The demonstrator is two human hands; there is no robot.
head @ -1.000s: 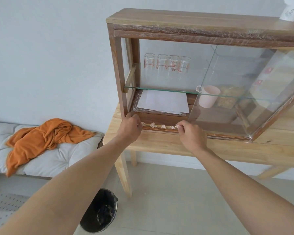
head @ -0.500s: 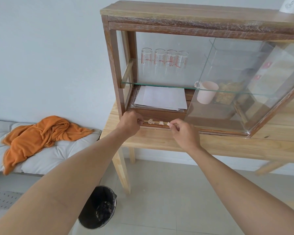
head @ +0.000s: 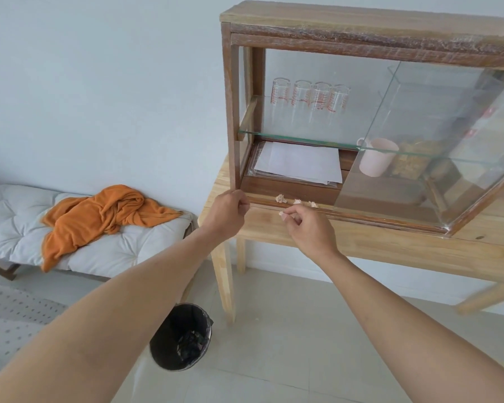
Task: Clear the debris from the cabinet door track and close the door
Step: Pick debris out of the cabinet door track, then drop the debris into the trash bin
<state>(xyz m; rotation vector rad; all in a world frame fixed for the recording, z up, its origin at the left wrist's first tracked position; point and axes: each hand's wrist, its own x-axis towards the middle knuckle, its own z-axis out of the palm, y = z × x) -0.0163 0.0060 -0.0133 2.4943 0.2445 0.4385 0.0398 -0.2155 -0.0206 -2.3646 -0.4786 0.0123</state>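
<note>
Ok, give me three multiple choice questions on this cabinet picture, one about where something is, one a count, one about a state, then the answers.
1. Where is the black bin?
A. on the floor by the table leg
B. on the table
C. inside the cabinet

2. How many bits of debris lie in the door track?
A. one
B. three
C. six

3. What is the right hand doing?
A. lying flat and open
B. pinching a small bit in its fingertips
C. gripping the pink mug

Answers: 1 A, the bin stands on the tiles below the left hand. 2 B, three pale bits sit in a row in the track. 3 B, a pale bit shows at its fingertips, just in front of the track.
</note>
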